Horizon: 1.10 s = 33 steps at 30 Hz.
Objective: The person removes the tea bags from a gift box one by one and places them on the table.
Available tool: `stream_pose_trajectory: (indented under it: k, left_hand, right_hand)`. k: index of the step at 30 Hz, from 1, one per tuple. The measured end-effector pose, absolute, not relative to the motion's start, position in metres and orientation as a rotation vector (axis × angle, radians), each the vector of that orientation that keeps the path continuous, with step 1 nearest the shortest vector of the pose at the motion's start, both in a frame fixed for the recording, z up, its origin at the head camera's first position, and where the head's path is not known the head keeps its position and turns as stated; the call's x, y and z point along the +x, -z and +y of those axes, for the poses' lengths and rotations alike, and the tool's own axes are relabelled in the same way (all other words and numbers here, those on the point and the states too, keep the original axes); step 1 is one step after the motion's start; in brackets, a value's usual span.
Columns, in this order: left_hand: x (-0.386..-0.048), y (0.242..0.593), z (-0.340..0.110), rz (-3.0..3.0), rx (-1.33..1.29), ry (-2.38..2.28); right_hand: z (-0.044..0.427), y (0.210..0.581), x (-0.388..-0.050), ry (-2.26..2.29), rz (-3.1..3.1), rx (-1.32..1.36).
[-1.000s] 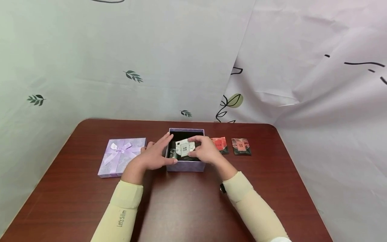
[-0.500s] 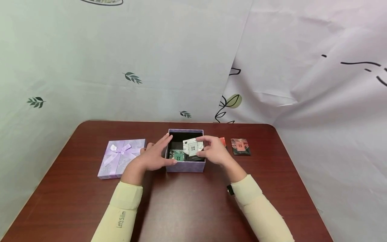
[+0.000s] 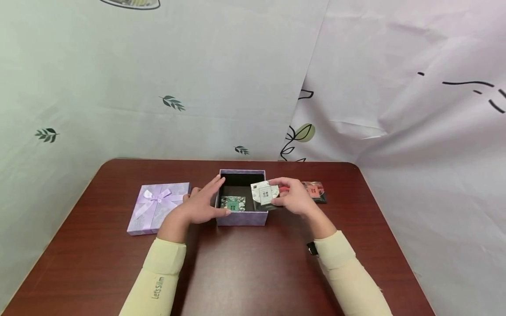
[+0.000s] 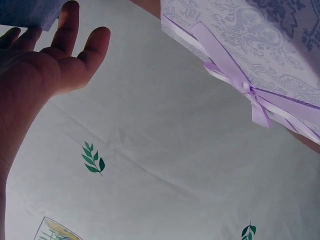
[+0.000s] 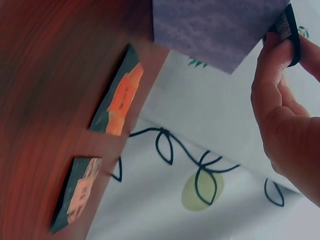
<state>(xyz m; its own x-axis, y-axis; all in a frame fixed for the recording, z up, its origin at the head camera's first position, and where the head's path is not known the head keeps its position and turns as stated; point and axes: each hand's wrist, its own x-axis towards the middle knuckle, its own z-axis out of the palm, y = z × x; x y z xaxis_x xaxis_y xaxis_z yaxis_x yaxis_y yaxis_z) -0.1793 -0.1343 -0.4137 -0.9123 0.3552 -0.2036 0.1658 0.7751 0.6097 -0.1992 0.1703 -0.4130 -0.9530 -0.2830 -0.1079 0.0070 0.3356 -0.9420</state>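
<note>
My right hand (image 3: 295,199) pinches a white-and-green sachet (image 3: 264,193) by its right side, over the right rim of an open purple box (image 3: 242,219). In the right wrist view, the dark edge of this sachet (image 5: 287,30) shows between thumb and fingers. A green sachet (image 3: 234,203) lies inside the box at the front left. My left hand (image 3: 198,207) rests against the box's left side, fingers spread and mostly straight along the rim, thumb at the front left corner. In the left wrist view, its fingertips touch the box wall (image 4: 30,15).
Left of the box lies its purple lid (image 3: 158,208) with a ribbon bow. On the right of the table (image 3: 237,272) are two sachets, a red one (image 5: 122,97) mostly hidden by my right hand in the head view and an orange-labelled one (image 3: 315,191). A cloth hangs behind.
The white sachet has moved right with my right hand, from inside the box to above its right rim. More of the green sachet shows. My left hand stays at the box.
</note>
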Motion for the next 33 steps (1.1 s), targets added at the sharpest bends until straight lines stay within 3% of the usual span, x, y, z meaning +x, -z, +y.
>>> stream_pose_trajectory:
  k: [33]
  left_hand:
    - [-0.181, 0.418, -0.136, 2.659, 0.406, -0.883]
  right_hand:
    - [0.253, 0.425, -0.204, 1.666, 2.461, -0.072]
